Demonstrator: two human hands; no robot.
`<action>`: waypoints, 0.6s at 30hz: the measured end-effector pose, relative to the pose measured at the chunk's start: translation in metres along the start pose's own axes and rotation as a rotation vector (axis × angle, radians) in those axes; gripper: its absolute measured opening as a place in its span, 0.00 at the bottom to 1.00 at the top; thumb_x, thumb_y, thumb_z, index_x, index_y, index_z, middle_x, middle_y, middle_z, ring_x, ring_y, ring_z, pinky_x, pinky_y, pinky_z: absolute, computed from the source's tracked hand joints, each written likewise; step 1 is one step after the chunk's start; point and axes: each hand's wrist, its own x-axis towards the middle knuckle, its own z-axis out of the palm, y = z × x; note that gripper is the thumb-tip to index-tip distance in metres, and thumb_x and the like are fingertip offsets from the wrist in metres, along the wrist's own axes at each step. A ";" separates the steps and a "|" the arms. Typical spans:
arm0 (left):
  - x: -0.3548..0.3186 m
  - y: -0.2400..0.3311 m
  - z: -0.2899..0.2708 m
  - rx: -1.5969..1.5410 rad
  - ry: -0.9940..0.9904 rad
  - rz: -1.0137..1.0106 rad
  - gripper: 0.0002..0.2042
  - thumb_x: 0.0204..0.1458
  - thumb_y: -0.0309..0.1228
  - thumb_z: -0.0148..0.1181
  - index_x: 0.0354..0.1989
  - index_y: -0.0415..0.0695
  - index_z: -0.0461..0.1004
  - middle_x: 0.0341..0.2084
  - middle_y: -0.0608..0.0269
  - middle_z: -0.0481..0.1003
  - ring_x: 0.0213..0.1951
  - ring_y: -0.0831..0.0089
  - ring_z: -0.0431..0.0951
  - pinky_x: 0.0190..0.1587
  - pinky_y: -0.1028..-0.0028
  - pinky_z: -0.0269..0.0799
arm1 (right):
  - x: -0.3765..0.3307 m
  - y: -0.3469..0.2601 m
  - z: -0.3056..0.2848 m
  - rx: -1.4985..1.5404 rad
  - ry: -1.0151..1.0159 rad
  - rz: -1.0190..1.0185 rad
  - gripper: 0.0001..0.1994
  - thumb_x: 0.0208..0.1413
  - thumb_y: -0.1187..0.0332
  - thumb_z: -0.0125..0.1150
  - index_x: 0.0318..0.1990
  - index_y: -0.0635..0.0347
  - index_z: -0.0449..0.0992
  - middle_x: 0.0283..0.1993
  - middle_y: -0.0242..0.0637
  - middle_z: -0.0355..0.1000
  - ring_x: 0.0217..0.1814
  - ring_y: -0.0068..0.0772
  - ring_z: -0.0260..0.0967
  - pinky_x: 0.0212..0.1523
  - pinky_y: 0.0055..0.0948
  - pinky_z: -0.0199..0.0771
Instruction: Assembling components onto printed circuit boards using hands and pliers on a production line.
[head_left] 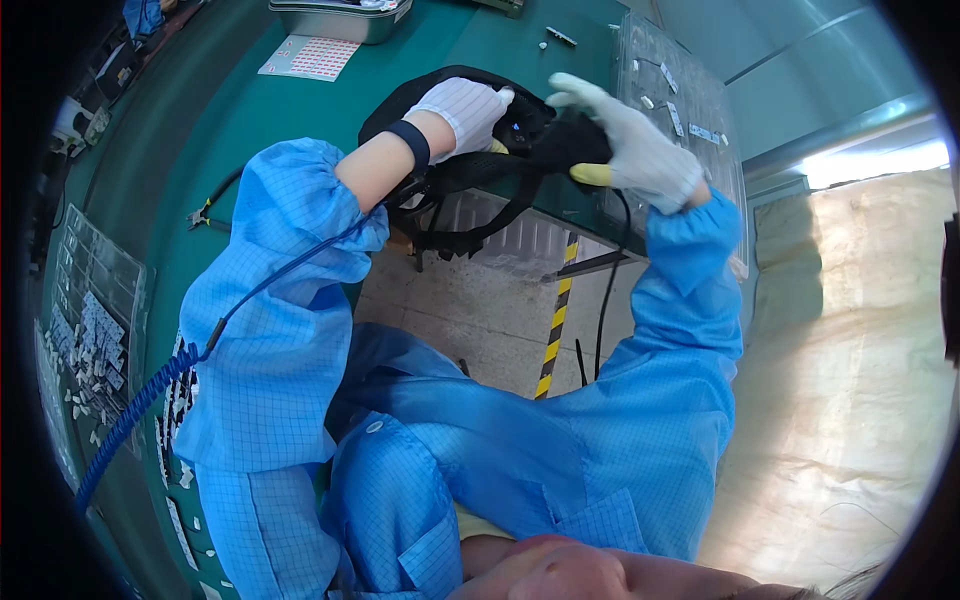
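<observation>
A black strapped item (pixel 465 178), padded with hanging bands, lies at the near edge of the green bench; its exact kind I cannot make out. My left hand (pixel 465 112), in a white striped glove with a yellow thumb tip, is closed on its upper part. A small blue glint shows in the dark middle, beside those fingers. On the other side my right hand (pixel 640 145), in a white glove, has its thumb and stretched fingers on either side of a raised black part (pixel 572 145). A dark band on my left wrist connects to a blue coiled cord (pixel 140 415).
The green bench (pixel 225 130) bears a metal tin (pixel 340 20), a sheet with red marks (pixel 310 57) and cutters (pixel 205 215). Clear trays (pixel 640 50) with small parts stand at the right, others (pixel 135 290) at the left. A black cable (pixel 607 290) hangs by my right arm, above yellow-black floor tape (pixel 553 345).
</observation>
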 end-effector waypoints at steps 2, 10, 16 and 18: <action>-0.001 -0.004 -0.003 -0.061 0.047 0.024 0.10 0.50 0.33 0.56 0.25 0.39 0.78 0.25 0.50 0.77 0.32 0.55 0.78 0.35 0.64 0.74 | 0.020 0.009 0.010 -0.165 -0.055 -0.060 0.44 0.39 0.69 0.68 0.67 0.54 0.52 0.58 0.44 0.65 0.61 0.41 0.60 0.66 0.37 0.54; -0.102 0.019 -0.050 0.160 -0.138 0.041 0.10 0.39 0.26 0.58 0.32 0.49 0.79 0.26 0.60 0.75 0.52 0.67 0.72 0.61 0.43 0.53 | 0.064 0.032 0.023 -0.162 -0.165 -0.177 0.44 0.38 0.73 0.67 0.67 0.52 0.53 0.59 0.42 0.65 0.61 0.44 0.61 0.68 0.40 0.53; -0.117 0.017 -0.026 0.015 -0.032 0.125 0.13 0.40 0.18 0.52 0.30 0.52 0.78 0.32 0.66 0.74 0.56 0.70 0.69 0.64 0.36 0.42 | 0.091 0.031 0.040 -0.308 -0.339 -0.078 0.46 0.38 0.75 0.67 0.68 0.49 0.51 0.59 0.42 0.64 0.60 0.48 0.61 0.65 0.40 0.59; -0.115 0.014 -0.028 0.027 -0.008 0.145 0.12 0.41 0.19 0.52 0.28 0.51 0.78 0.31 0.66 0.74 0.56 0.71 0.69 0.64 0.35 0.41 | 0.085 0.033 0.036 -0.313 -0.325 -0.080 0.45 0.41 0.72 0.68 0.68 0.47 0.49 0.60 0.43 0.62 0.58 0.51 0.62 0.62 0.42 0.62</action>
